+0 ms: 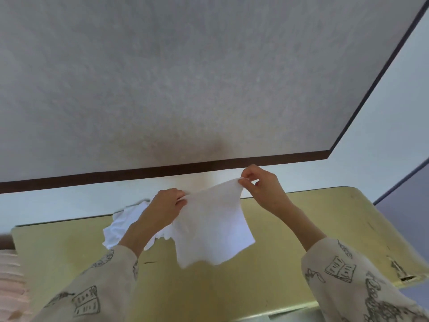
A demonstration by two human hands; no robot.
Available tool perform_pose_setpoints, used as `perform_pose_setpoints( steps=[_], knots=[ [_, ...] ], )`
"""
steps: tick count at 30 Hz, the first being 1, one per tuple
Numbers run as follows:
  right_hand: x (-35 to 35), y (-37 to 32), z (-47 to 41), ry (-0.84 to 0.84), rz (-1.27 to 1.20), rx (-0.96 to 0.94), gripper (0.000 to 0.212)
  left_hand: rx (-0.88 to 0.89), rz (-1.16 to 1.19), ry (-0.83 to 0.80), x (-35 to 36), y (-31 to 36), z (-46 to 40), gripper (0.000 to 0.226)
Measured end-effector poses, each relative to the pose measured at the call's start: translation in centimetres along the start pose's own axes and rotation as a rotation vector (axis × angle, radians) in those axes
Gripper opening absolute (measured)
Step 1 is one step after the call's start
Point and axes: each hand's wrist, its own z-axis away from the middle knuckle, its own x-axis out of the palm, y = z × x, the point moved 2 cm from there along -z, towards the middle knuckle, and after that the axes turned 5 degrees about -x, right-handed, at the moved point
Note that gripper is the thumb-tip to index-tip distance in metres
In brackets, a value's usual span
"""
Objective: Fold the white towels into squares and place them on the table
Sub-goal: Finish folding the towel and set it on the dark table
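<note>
From the head view, I have one towel [211,228] up in the air over the table [301,228], held by its top edge. My left hand [163,209] has its fingers curled closed on the left corner, bunching a little of the cloth. My right hand [261,185] pinches the right corner between thumb and fingertips, a bit higher and farther off than the left, so the top edge runs taut and slanted between them. I hold it this way so the cloth hangs free and flattens under its own weight; the lower edge dangles loose above the tabletop, and I cannot tell whether it touches.

Behind my left hand, on the far left part of the table, lies the pile [125,224] of other white towels, crumpled and unfolded, partly hidden by my wrist. It sits within easy reach, leaving the near and right parts of the yellowish top for laying things down. I see no folded squares there, so I judge the work is at an early stage, or at least this towel has not had its first fold.

My sleeves [362,282] come in from the near corners. A dark mark [399,270] shows on the table's right edge, well apart from the towel. Beyond the table are a pale floor and a textured wall [185,77] with a dark baseboard.

Next, I think, I should lay the towel flat or bring the corners together.
</note>
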Motion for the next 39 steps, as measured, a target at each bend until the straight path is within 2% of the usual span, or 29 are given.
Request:
perform_pose_setpoints(
  steps=[4,9,12,14,17,20,25,29,32,36,39],
  knots=[
    [-4.3,2.9,-0.5,0.162,0.067,0.099,0.008,0.066,0.031,0.014,-0.4,1.4,-2.8,0.027],
    [-9.6,3.7,-1.0,0.372,0.026,0.158,0.003,0.177,0.125,0.066,-1.6,5.7,-6.5,0.028],
    [-11.6,4.1,0.0,0.447,0.015,0.168,0.003,0.227,0.239,0.116,-1.9,7.5,-7.6,0.017],
    [-11.9,5.0,1.4,0.441,0.045,0.175,0.004,0.239,0.268,0.121,-1.1,8.1,-7.7,0.011],
    [-10.6,7.9,4.6,0.344,0.097,0.249,0.002,0.264,0.226,0.037,2.1,8.0,-7.1,0.011],
    [-7.2,12.1,8.8,0.224,0.114,0.379,0.007,0.231,0.163,-0.146,7.4,6.1,-5.5,0.010],
    [0.1,18.4,16.0,-0.078,0.092,0.669,0.007,0.106,0.104,-0.503,17.0,1.4,-1.3,0.017],
    [4.0,21.1,19.0,-0.161,0.031,0.787,0.008,0.022,0.120,-0.647,21.4,-1.4,0.7,0.017],
    [5.4,22.8,19.0,-0.122,-0.047,0.877,0.005,-0.052,0.164,-0.633,22.6,-2.1,0.2,0.013],
    [6.0,25.3,17.3,0.087,-0.201,0.964,0.007,-0.133,0.298,-0.539,22.9,-2.0,-3.1,0.008],
    [6.7,27.3,16.1,0.221,-0.312,1.002,0.011,-0.207,0.398,-0.516,24.0,-1.8,-5.4,0.023]
  ],
)
